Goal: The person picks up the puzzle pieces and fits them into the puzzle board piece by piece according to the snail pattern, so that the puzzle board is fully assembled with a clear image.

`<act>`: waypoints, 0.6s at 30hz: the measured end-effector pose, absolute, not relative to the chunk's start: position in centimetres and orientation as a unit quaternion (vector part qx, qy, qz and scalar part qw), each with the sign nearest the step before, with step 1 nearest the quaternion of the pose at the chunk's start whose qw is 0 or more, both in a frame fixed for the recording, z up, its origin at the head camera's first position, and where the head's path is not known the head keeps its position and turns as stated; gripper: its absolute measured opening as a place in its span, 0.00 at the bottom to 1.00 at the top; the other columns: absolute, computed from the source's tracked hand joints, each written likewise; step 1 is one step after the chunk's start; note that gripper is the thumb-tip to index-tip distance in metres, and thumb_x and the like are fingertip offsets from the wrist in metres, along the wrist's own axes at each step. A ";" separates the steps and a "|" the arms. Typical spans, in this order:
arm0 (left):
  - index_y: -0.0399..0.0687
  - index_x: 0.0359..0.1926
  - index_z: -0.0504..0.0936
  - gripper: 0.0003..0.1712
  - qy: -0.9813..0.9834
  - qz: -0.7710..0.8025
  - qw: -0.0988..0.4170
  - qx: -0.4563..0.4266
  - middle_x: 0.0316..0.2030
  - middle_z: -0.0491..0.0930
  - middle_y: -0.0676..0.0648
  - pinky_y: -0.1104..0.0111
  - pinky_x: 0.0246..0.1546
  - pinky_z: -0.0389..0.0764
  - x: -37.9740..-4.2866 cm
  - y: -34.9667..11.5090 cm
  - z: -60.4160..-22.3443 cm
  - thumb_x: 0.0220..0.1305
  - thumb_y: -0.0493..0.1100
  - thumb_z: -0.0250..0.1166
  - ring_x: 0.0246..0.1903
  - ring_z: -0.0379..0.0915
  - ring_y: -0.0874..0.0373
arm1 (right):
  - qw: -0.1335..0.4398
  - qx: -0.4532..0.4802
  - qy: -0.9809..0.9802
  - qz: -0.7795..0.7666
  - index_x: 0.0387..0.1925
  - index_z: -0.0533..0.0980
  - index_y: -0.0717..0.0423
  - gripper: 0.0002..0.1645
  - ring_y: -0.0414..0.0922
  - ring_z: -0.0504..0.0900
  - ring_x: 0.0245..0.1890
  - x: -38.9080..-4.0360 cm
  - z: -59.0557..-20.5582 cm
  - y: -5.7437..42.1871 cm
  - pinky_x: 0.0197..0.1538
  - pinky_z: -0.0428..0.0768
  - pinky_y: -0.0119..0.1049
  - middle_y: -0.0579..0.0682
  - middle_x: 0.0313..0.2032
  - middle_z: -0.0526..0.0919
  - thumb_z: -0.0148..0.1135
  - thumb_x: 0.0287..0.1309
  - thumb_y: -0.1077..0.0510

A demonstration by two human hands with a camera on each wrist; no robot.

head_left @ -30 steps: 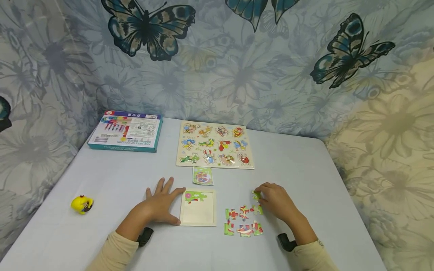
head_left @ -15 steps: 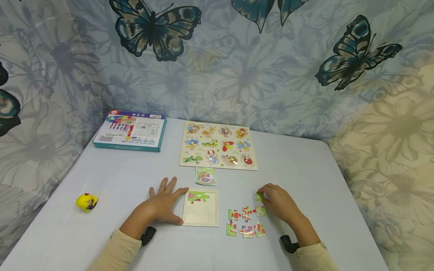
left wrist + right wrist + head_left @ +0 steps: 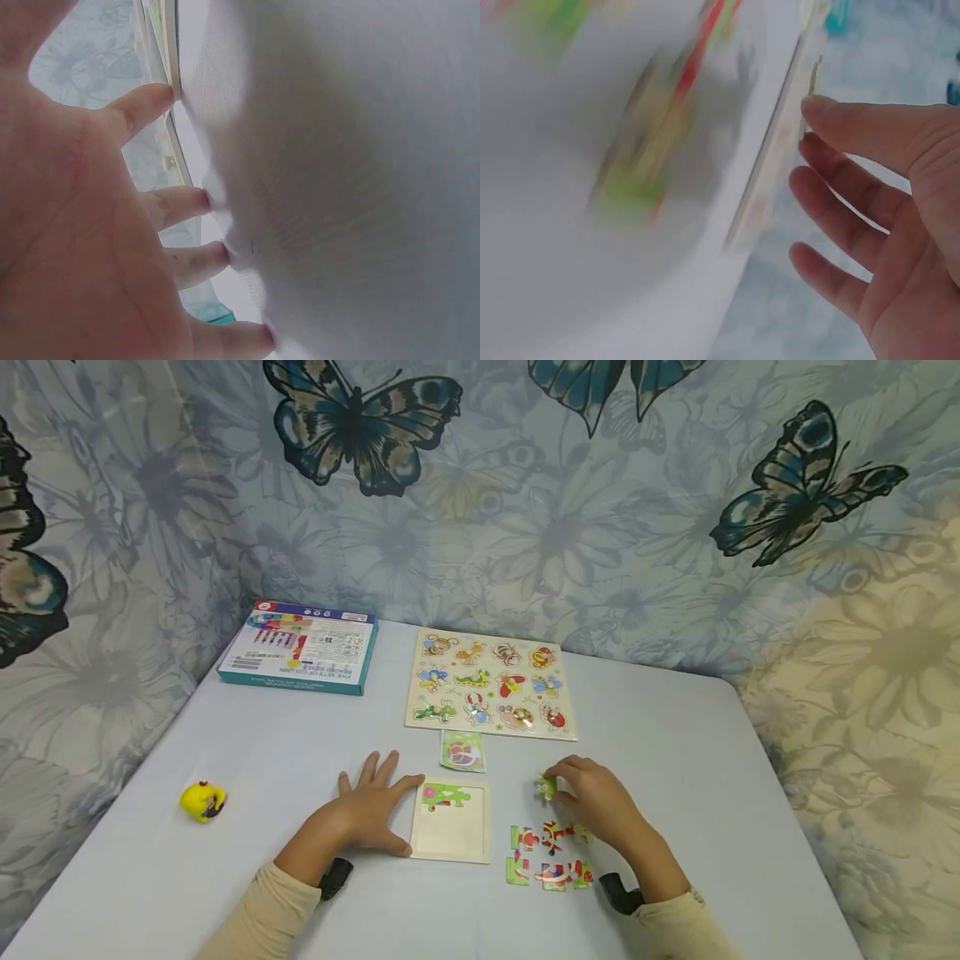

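Note:
In the head view, my left hand [image 3: 366, 814] is spread wide, thumb and index fingertip touching the left edge of the square wooden puzzle tray [image 3: 450, 842]. Joined green pieces [image 3: 450, 796] lie in the tray's top left corner. My right hand [image 3: 603, 802] pinches a green jigsaw piece [image 3: 547, 787] between thumb and index finger, raised off the table right of the tray. The right wrist view shows that piece [image 3: 814, 79] edge-on, the other fingers loosely bent. Several loose jigsaw pieces [image 3: 555, 875] lie in two rows below the right hand. Those pieces blur in the right wrist view.
Behind the tray lies a small square picture card [image 3: 462, 752]. Beyond it is a wooden insect puzzle board [image 3: 491, 685]. A flat boxed set [image 3: 300, 647] rests at the back left, and a yellow toy [image 3: 202, 802] stands on the left of the white table.
My right hand has lifted the green jigsaw piece from the top of the loose group and moved it left, toward the tray. The left hand stays at the tray's edge. The head view has shifted slightly.

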State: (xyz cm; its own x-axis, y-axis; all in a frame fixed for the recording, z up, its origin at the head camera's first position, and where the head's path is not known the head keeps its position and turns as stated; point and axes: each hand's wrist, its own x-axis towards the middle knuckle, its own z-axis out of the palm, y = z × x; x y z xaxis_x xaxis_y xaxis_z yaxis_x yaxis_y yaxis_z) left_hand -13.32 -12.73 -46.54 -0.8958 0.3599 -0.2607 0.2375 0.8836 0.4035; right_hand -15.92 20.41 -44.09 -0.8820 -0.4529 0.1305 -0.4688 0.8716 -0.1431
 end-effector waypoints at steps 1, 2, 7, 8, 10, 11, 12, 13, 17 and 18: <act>0.63 0.65 0.61 0.56 0.956 0.182 0.166 0.157 0.69 0.40 0.37 0.29 0.51 0.40 -13.3 -12.7 -46.5 0.30 0.61 0.75 0.67 0.29 0.35 | 0.046 0.253 -0.963 0.082 0.39 0.80 0.49 0.17 0.41 0.77 0.42 -15.9 -44.1 19.6 0.45 0.77 0.37 0.42 0.40 0.79 0.71 0.42 0.60; 0.63 0.65 0.61 0.56 0.957 0.181 0.166 0.156 0.69 0.40 0.37 0.29 0.51 0.40 -13.3 -12.7 -46.4 0.30 0.61 0.75 0.67 0.29 0.35 | 0.045 0.267 -0.959 0.080 0.39 0.80 0.49 0.17 0.40 0.77 0.42 -15.9 -44.1 18.8 0.45 0.77 0.36 0.42 0.39 0.79 0.71 0.42 0.60; 0.62 0.65 0.61 0.56 0.957 0.180 0.167 0.157 0.69 0.41 0.37 0.29 0.51 0.41 -13.1 -12.5 -46.4 0.30 0.61 0.75 0.67 0.29 0.35 | 0.041 0.329 -0.941 0.074 0.38 0.81 0.48 0.15 0.39 0.77 0.40 -15.8 -44.5 15.5 0.45 0.76 0.34 0.42 0.39 0.80 0.70 0.44 0.58; 0.63 0.65 0.61 0.56 0.957 0.179 0.168 0.157 0.69 0.41 0.37 0.29 0.51 0.41 -13.1 -12.5 -46.4 0.30 0.61 0.75 0.67 0.29 0.35 | 0.039 0.338 -0.937 0.078 0.38 0.81 0.48 0.15 0.39 0.77 0.40 -15.8 -44.6 15.0 0.44 0.76 0.34 0.42 0.39 0.80 0.69 0.44 0.57; 0.63 0.65 0.61 0.56 0.958 0.175 0.167 0.157 0.69 0.41 0.38 0.29 0.51 0.41 -13.1 -12.5 -46.4 0.30 0.62 0.75 0.67 0.29 0.35 | 0.034 0.352 -0.932 0.080 0.39 0.81 0.48 0.14 0.39 0.77 0.40 -15.8 -44.9 14.2 0.44 0.76 0.35 0.42 0.39 0.80 0.68 0.45 0.57; 0.63 0.65 0.61 0.56 0.958 0.175 0.167 0.157 0.69 0.41 0.37 0.29 0.51 0.41 -13.1 -12.5 -46.4 0.30 0.62 0.75 0.67 0.30 0.35 | 0.029 0.358 -0.929 0.082 0.39 0.81 0.49 0.14 0.39 0.77 0.40 -15.8 -45.0 13.9 0.45 0.76 0.35 0.43 0.39 0.80 0.68 0.46 0.57; 0.63 0.65 0.61 0.56 0.958 0.174 0.166 0.157 0.69 0.41 0.38 0.29 0.51 0.42 -13.1 -12.5 -46.4 0.30 0.62 0.75 0.67 0.30 0.35 | 0.025 0.363 -0.928 0.082 0.39 0.81 0.49 0.14 0.39 0.77 0.40 -15.8 -45.1 13.6 0.44 0.76 0.35 0.43 0.39 0.80 0.68 0.47 0.56; 0.63 0.64 0.61 0.56 0.958 0.173 0.167 0.156 0.69 0.41 0.38 0.29 0.51 0.42 -13.1 -12.5 -46.4 0.30 0.62 0.75 0.67 0.30 0.35 | 0.021 0.366 -0.927 0.083 0.39 0.81 0.49 0.14 0.40 0.77 0.40 -15.8 -45.2 13.3 0.44 0.76 0.36 0.43 0.39 0.80 0.67 0.47 0.56; 0.63 0.65 0.61 0.56 0.958 0.172 0.169 0.155 0.69 0.41 0.38 0.30 0.51 0.41 -13.1 -12.5 -46.2 0.30 0.62 0.75 0.67 0.30 0.35 | 0.016 0.372 -0.925 0.080 0.39 0.81 0.49 0.13 0.39 0.77 0.38 -15.7 -45.3 12.6 0.43 0.76 0.35 0.43 0.38 0.80 0.67 0.48 0.55; 0.64 0.65 0.61 0.56 0.958 0.171 0.169 0.155 0.69 0.41 0.38 0.30 0.51 0.41 -13.1 -12.6 -46.2 0.30 0.62 0.75 0.67 0.29 0.36 | 0.018 0.373 -0.924 0.078 0.39 0.81 0.49 0.13 0.39 0.77 0.37 -15.7 -45.4 12.4 0.42 0.76 0.35 0.43 0.37 0.80 0.67 0.48 0.55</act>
State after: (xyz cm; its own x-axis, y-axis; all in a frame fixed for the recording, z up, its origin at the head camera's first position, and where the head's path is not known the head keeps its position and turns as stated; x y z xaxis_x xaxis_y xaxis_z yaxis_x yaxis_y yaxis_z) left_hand -13.08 -12.57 -46.15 -0.8945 0.3555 -0.2712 0.2401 0.8935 0.3795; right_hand -15.69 12.43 -45.35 -0.7214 -0.6864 0.0920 -0.6921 0.7100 -0.1301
